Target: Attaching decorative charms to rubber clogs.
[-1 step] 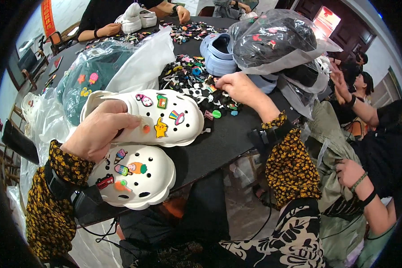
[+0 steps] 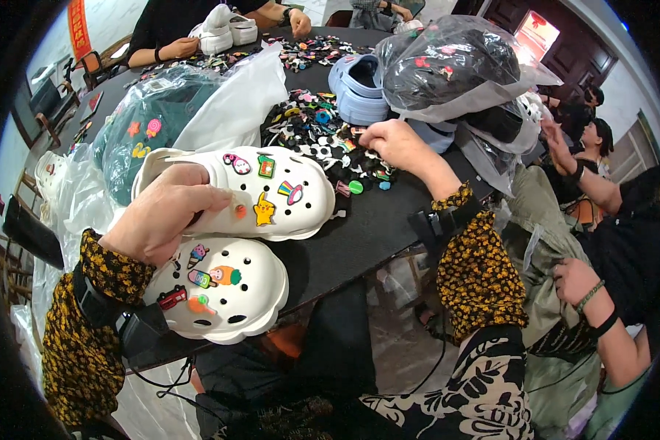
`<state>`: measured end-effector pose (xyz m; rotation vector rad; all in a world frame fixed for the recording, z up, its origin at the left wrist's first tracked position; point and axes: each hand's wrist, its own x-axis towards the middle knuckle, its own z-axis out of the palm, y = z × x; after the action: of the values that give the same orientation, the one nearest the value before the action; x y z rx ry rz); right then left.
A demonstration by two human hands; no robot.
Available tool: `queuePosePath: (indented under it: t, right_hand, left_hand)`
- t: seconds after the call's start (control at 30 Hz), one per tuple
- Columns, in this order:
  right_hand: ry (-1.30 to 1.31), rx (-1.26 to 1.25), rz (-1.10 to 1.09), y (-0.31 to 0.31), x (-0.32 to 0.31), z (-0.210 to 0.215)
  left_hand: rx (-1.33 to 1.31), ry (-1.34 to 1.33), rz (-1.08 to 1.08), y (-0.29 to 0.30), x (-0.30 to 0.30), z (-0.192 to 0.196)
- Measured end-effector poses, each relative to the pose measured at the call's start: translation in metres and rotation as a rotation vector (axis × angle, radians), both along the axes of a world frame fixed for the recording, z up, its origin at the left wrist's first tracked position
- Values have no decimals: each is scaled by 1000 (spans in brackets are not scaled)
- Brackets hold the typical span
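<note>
My left hand (image 2: 165, 213) is closed round the heel end of a white clog (image 2: 301, 180), thumb inside its opening. Charms sit in its holes, among them a yellow figure (image 2: 264, 211), a striped hat (image 2: 291, 193) and a green-and-red square. Just below lies a second white clog (image 2: 253, 293), partly hidden by my wrist, with a carrot-like charm (image 2: 225, 276), an ice cream and a red truck. My right hand (image 2: 402, 149) reaches to the right side of a heap of loose shoe charms (image 2: 301, 125). Its fingers are bent together at the charms; whatever they pinch is hidden.
Bagged dark green clogs (image 2: 161, 110) stand behind my left hand. Beyond my right hand are a light blue clog (image 2: 361, 103) and bagged black clogs (image 2: 455, 81). Across the black table (image 2: 345, 249), another person's hands (image 2: 180, 49) are near white clogs. People sit at right.
My right hand has shifted slightly to the right over the charm heap, its fingers drawn in a little. My left hand and both white clogs stay put.
</note>
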<state>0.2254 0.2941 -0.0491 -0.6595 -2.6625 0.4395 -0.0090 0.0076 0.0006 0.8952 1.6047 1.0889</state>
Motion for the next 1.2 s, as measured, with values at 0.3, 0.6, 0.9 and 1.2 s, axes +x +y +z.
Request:
queuePosePath:
  t: [0.3, 0.6, 0.9, 1.2]
  right_hand:
    - [-118, 9, -157, 16, 18, -22]
    - [-64, -12, -175, 16, 19, -17]
    - [269, -876, -201, -1, 22, -2]
    - [326, -1020, -165, -6, 22, -8]
  left_hand:
    - [18, -46, 16, 1, 0, -4]
    - [16, -41, 37, 1, 5, 1]
    - [-1, -66, 36, 0, 7, 4]
    - [10, -97, 51, 1, 17, 12]
